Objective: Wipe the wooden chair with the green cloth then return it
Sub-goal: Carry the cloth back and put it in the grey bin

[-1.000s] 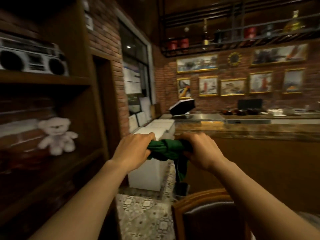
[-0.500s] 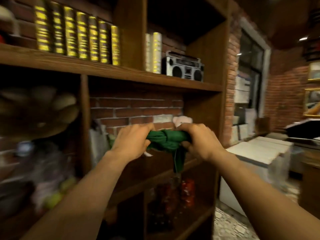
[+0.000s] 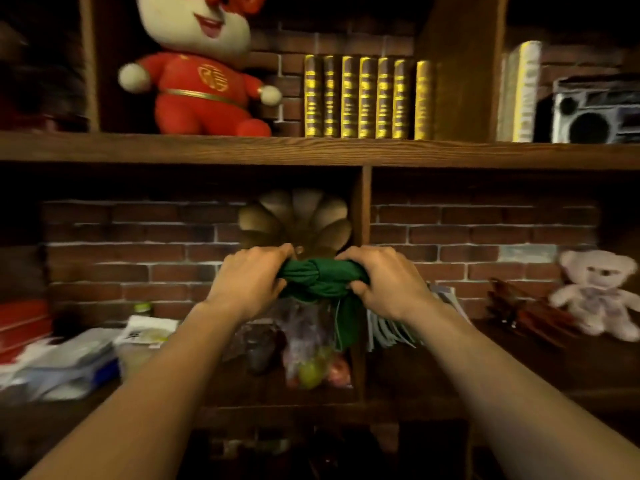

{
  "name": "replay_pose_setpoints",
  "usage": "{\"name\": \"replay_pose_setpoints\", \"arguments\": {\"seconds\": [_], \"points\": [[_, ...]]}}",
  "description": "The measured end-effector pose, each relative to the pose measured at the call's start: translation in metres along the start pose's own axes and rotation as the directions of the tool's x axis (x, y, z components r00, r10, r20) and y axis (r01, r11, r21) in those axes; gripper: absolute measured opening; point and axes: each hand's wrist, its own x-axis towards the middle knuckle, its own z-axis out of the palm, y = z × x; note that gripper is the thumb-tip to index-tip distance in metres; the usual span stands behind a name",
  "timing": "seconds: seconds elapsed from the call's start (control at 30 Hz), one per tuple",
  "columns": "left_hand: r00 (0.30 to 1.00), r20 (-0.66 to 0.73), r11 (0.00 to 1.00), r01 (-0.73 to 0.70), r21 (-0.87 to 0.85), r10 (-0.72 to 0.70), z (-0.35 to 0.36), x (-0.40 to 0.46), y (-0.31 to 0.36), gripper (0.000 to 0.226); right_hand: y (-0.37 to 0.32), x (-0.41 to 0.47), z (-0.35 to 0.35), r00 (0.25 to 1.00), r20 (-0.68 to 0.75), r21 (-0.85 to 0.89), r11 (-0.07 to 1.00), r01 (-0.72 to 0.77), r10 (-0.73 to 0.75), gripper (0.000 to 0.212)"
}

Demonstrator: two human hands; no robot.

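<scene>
The green cloth (image 3: 320,279) is bunched into a twisted roll, held at chest height in front of a wooden shelf unit (image 3: 311,152). My left hand (image 3: 250,282) grips its left end and my right hand (image 3: 387,281) grips its right end. A loose tail of the cloth hangs down below my right hand. The wooden chair is out of view.
The upper shelf carries a red plush toy (image 3: 197,71), a row of gold-spined books (image 3: 367,98) and a boombox (image 3: 595,110). The lower shelf holds a fan-shaped ornament (image 3: 298,216), a bag of fruit (image 3: 311,362), packets (image 3: 69,358) at left and a pale teddy bear (image 3: 595,292).
My view has swung left from the bar counter and chair to face the shelf unit squarely. Both hands have kept their hold on the green cloth.
</scene>
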Motion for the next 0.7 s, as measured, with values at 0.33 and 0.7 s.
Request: {"name": "replay_pose_setpoints", "arguments": {"seconds": [0.33, 0.7], "points": [[0.984, 0.064, 0.975, 0.155, 0.158, -0.166, -0.007, -0.042, -0.029, 0.027, -0.023, 0.014, 0.046, 0.992, 0.022, 0.186, 0.976, 0.117, -0.123, 0.041], [0.947, 0.253, 0.979, 0.183, 0.088, -0.2, 0.051, -0.088, -0.018, 0.027, -0.018, -0.034, 0.102, 0.984, 0.177, 0.239, 0.971, -0.006, -0.037, 0.037]]}}
